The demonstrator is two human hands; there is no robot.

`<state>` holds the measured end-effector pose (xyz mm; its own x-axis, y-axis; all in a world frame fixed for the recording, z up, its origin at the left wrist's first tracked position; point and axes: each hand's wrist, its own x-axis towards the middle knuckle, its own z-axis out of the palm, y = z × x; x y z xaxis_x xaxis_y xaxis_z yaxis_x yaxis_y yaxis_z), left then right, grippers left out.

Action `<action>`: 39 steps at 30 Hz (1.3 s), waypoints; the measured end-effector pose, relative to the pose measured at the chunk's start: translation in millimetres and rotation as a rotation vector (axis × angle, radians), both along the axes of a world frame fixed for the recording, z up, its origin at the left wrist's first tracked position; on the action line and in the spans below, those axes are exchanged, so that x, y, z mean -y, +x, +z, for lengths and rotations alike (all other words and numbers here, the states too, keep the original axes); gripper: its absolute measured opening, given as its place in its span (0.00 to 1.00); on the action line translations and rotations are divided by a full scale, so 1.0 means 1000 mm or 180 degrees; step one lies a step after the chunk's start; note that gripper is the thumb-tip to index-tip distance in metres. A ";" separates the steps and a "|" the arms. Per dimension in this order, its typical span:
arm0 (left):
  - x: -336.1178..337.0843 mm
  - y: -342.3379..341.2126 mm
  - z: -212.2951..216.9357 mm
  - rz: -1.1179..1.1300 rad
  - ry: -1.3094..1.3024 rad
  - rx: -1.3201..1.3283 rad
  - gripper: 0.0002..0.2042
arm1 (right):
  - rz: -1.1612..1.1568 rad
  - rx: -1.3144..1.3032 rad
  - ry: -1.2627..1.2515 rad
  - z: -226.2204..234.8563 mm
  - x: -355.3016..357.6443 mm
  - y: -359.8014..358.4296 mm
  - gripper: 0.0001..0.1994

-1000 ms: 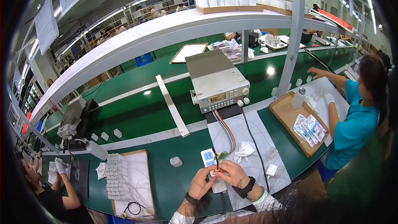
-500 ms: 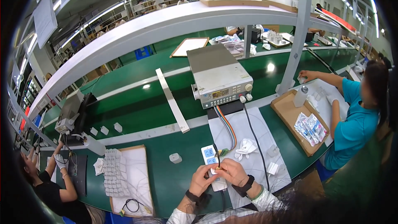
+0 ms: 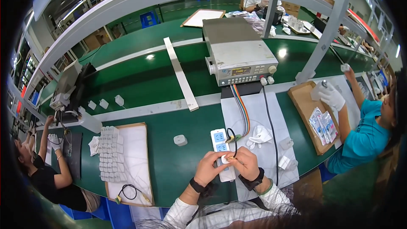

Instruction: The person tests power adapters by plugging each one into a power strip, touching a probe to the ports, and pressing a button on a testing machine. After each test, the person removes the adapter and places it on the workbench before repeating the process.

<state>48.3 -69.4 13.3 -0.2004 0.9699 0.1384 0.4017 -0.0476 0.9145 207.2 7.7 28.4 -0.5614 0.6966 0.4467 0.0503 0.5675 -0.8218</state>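
Both of my hands meet over the lower end of a white power strip with blue sockets (image 3: 220,137). My left hand (image 3: 207,168) pinches a small white charger (image 3: 224,159), mostly covered by the fingers. Beside it, my right hand (image 3: 246,166) closes on the plug end of a black cable (image 3: 235,140), which arches up from the fingers. Whether the plug sits in the charger is hidden. A multicoloured ribbon cable (image 3: 240,108) runs from the grey bench tester (image 3: 239,59) to a small green connector beside the strip. To its right lies a crumpled white glove (image 3: 259,137).
A single white charger (image 3: 180,140) stands left of my hands. Farther left, a shallow tray (image 3: 137,152) holds several chargers and a coiled cable (image 3: 128,192). On the right lie two more chargers (image 3: 287,163) and a cardboard tray (image 3: 303,114). Co-workers sit on both sides.
My view has tilted downward, so the bench appears higher. My hands stay pinched together over the strip. The tester's screen has changed. The right co-worker's gloved hand is now at the bottle.
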 end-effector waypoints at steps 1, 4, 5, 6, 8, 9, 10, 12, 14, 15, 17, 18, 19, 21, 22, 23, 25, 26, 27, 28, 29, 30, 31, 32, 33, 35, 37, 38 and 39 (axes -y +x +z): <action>0.001 0.001 -0.001 0.0006 -0.0009 0.0012 0.19 | -0.0021 -0.0005 0.0002 0.000 0.001 0.000 0.06; 0.001 0.001 -0.003 0.0039 0.0056 0.0055 0.19 | -0.0041 -0.0021 -0.0006 0.004 0.003 0.001 0.06; 0.001 -0.001 -0.004 0.0052 0.0046 0.0056 0.19 | -0.0128 -0.0215 -0.0029 0.008 0.002 0.004 0.06; 0.000 -0.003 -0.006 0.0024 0.0101 0.0020 0.20 | -0.0210 -0.0412 -0.0055 0.014 0.003 0.006 0.05; 0.000 -0.001 -0.009 -0.0054 0.0202 -0.0030 0.20 | -0.0299 -0.0586 -0.0101 0.027 0.005 0.011 0.05; 0.002 0.003 -0.006 -0.0057 0.0183 -0.0011 0.20 | -0.0193 -0.0583 -0.0036 0.036 0.004 0.014 0.05; 0.002 0.000 -0.002 -0.0071 0.0022 0.0040 0.20 | -0.0085 -0.0626 0.0045 0.042 0.000 0.009 0.05; 0.002 -0.004 0.008 -0.0063 -0.0267 0.0134 0.21 | 0.0055 -0.0702 0.0155 0.043 -0.003 0.004 0.05; -0.002 -0.001 0.003 -0.0096 -0.0063 -0.0027 0.21 | -0.0382 -0.0825 -0.0364 0.030 -0.002 0.001 0.05; -0.003 0.000 -0.004 -0.0125 0.0093 -0.0176 0.21 | -0.0552 -0.0893 -0.0653 0.024 -0.001 -0.002 0.05; -0.002 0.001 -0.008 -0.0103 0.0255 -0.0390 0.21 | -0.0549 -0.0826 -0.0622 0.019 -0.001 -0.002 0.06; 0.001 0.000 -0.009 -0.0121 0.0122 -0.0214 0.22 | -0.0605 -0.0715 -0.0604 0.014 -0.002 -0.001 0.06; 0.002 0.001 -0.007 -0.0135 0.0017 -0.0058 0.22 | -0.0656 -0.0630 -0.0564 0.012 -0.003 0.001 0.06; 0.003 0.001 -0.006 -0.0067 -0.0083 0.0035 0.22 | -0.0628 -0.0727 -0.0565 0.004 -0.003 0.006 0.06; 0.003 0.000 -0.009 -0.0100 -0.0155 0.0675 0.23 | -0.0688 -0.0740 -0.0578 0.001 -0.003 0.004 0.06; 0.003 -0.002 -0.011 -0.0137 -0.0211 0.1320 0.24 | -0.0600 -0.0797 -0.0596 0.000 -0.003 0.001 0.06; 0.002 -0.010 -0.002 -0.0163 -0.0244 0.1951 0.24 | -0.0652 -0.0860 -0.0753 0.002 -0.004 0.002 0.06; -0.001 -0.016 0.004 -0.0090 0.0092 0.1873 0.24 | -0.0692 -0.0887 -0.0826 0.002 -0.004 0.000 0.06; -0.005 -0.021 0.018 -0.0020 0.0434 0.1795 0.25 | -0.0653 -0.0913 -0.0824 -0.002 -0.004 0.001 0.06; -0.017 -0.029 0.035 0.0013 0.0545 0.1469 0.24 | -0.0689 -0.0888 -0.0752 -0.008 -0.007 0.005 0.06; -0.027 -0.038 0.053 0.0093 0.0650 0.1125 0.24 | -0.0715 -0.0882 -0.0695 -0.014 -0.010 0.007 0.06; -0.041 -0.057 0.074 0.0113 0.0629 0.0386 0.23 | -0.0714 -0.0892 -0.0645 -0.016 -0.011 0.006 0.06; -0.056 -0.076 0.094 0.0157 0.0632 -0.0340 0.23 | -0.0696 -0.0927 -0.0617 -0.012 -0.011 0.006 0.06; -0.078 -0.094 0.100 0.0142 0.0584 -0.0864 0.22 | -0.0640 -0.0814 -0.0615 -0.006 -0.008 0.005 0.06; -0.102 -0.110 0.106 0.0124 0.0557 -0.1387 0.22 | -0.0601 -0.0698 -0.0616 0.001 -0.005 0.006 0.06; -0.153 -0.125 0.101 0.0199 0.0334 -0.1682 0.22 | -0.0627 -0.0601 -0.0570 0.007 -0.001 0.010 0.07; -0.199 -0.143 0.085 0.0205 0.0387 -0.1783 0.21 | -0.0576 -0.0452 -0.0490 0.003 0.000 0.012 0.07; -0.214 -0.155 0.076 0.0273 -0.0057 -0.2325 0.21 | -0.0533 -0.0381 -0.0457 0.003 -0.001 0.008 0.07; -0.227 -0.148 0.073 0.0300 -0.0500 -0.2823 0.21 | -0.0624 -0.0382 -0.0417 0.004 -0.001 0.009 0.07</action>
